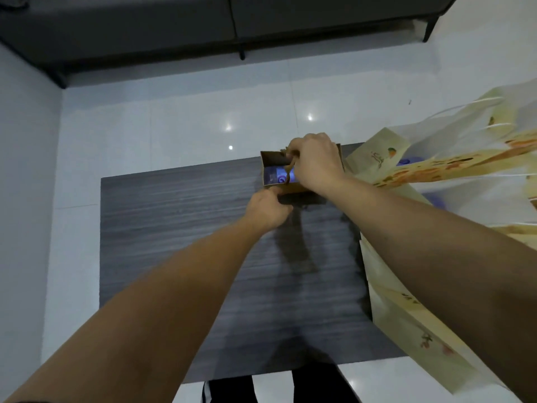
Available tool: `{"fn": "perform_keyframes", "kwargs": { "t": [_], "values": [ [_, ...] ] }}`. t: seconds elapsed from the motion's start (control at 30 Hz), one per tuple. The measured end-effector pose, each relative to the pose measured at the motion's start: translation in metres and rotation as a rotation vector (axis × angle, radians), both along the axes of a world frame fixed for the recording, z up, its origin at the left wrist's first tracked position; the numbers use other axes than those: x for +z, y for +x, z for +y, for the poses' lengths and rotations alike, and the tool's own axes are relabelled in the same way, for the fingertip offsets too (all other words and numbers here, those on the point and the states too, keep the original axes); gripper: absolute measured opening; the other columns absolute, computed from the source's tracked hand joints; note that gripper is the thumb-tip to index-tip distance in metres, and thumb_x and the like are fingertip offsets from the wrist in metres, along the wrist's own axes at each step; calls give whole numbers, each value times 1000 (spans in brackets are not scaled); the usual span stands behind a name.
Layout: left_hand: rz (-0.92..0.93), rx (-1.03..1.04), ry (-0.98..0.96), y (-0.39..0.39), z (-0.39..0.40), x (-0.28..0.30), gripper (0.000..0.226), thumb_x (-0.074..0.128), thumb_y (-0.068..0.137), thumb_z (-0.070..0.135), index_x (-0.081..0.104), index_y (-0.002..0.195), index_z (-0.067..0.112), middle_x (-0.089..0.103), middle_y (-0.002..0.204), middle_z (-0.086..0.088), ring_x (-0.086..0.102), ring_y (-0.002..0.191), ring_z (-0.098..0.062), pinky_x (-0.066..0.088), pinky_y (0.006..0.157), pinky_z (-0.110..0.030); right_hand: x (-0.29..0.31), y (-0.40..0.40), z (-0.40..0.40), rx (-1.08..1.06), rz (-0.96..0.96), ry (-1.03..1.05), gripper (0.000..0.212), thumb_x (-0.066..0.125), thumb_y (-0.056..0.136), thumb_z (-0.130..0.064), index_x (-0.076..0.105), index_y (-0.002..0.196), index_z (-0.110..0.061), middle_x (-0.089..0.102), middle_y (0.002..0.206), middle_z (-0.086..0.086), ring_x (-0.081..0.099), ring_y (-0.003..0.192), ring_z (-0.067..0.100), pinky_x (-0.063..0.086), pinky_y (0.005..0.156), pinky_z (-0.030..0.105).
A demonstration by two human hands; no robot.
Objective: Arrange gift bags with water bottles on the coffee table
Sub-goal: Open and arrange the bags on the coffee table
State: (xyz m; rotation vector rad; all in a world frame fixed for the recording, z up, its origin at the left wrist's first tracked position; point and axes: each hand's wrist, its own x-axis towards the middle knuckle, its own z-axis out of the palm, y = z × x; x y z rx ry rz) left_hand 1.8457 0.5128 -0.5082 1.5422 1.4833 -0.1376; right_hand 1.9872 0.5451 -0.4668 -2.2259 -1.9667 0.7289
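A small brown paper gift bag stands open at the far edge of the dark wood-grain coffee table. Inside it lies a water bottle with a blue label. My right hand grips the bag's twisted brown rope handle at the top. My left hand pinches the bag's near rim. Several cream gift bags printed with orange fruit lie along the table's right side, one right beside the brown bag.
A dark grey sofa stands beyond the table across glossy white floor tiles. A blue bottle cap shows among the cream bags at the right. My dark trouser legs are at the table's near edge.
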Motion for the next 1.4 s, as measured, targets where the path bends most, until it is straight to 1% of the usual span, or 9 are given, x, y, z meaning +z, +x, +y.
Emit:
{"fn": "perform_keyframes", "kwargs": {
  "t": [0.13, 0.23, 0.37, 0.47, 0.57, 0.8, 0.9, 1.07, 1.4],
  "values": [
    [31, 0, -18, -6, -7, 10, 50, 64, 95, 25, 50, 143, 19, 62, 117, -5, 58, 85, -11, 49, 69, -24, -3, -7, -17, -36, -2, 5, 49, 64, 88, -13, 58, 136, -20, 59, 128, 7, 47, 122, 31, 46, 95, 42],
    [61, -23, -1, -14, -14, 26, 56, 64, 95, 28, 46, 147, 17, 60, 127, -7, 58, 101, -18, 46, 80, -28, 2, -17, -33, -82, 14, 10, 65, 63, 88, -16, 43, 150, -22, 47, 146, 6, 41, 132, 32, 42, 104, 46],
    [58, -66, 66, -31, -21, 64, 49, 63, 96, 23, 49, 143, 20, 60, 124, -5, 58, 103, -18, 45, 82, -28, 18, -22, -66, -130, 11, -35, 66, 67, 86, -22, 45, 147, -22, 48, 144, 7, 43, 129, 33, 41, 106, 47],
    [75, -151, 161, -48, -24, 98, 49, 63, 97, 24, 50, 144, 18, 58, 137, -11, 54, 124, -28, 43, 94, -30, 35, -25, -95, -184, -15, -87, 69, 69, 84, -22, 43, 148, -25, 46, 147, 6, 41, 131, 33, 39, 108, 46],
    [77, -242, 230, -64, -29, 130, 52, 63, 97, 26, 48, 146, 17, 53, 144, -14, 48, 132, -30, 40, 100, -32, 66, -31, -123, -246, -32, -86, 72, 70, 84, -25, 40, 150, -28, 44, 149, 6, 39, 133, 32, 38, 109, 44],
    [8, -483, 396, -62, -74, 190, 42, 65, 92, 29, 57, 132, 17, 59, 127, -9, 55, 109, -24, 40, 83, -27, 142, -54, -220, -462, -104, 23, 69, 67, 87, -34, 40, 150, -25, 49, 144, 10, 41, 132, 35, 38, 108, 43],
    [-54, -625, 458, -33, -111, 218, 41, 64, 90, 31, 59, 129, 20, 59, 123, -7, 57, 109, -24, 45, 84, -30, 168, -53, -275, -569, -149, 48, 71, 66, 88, -35, 37, 152, -25, 46, 148, 8, 40, 133, 34, 39, 108, 45],
    [-124, -906, 555, 37, -202, 261, 62, 61, 93, 36, 42, 149, 18, 48, 144, -13, 46, 132, -31, 42, 102, -37, 201, -26, -382, -792, -176, 95, 73, 65, 88, -34, 34, 154, -26, 44, 149, 7, 39, 136, 34, 39, 107, 45],
    [-281, -1357, 658, 176, -474, 295, 64, 63, 93, 33, 40, 150, 15, 47, 144, -15, 46, 132, -32, 39, 103, -35, 220, 50, -674, -1249, -177, 141, 74, 67, 90, -34, 33, 155, -25, 46, 149, 9, 41, 135, 34, 39, 105, 43]
  ]
}}
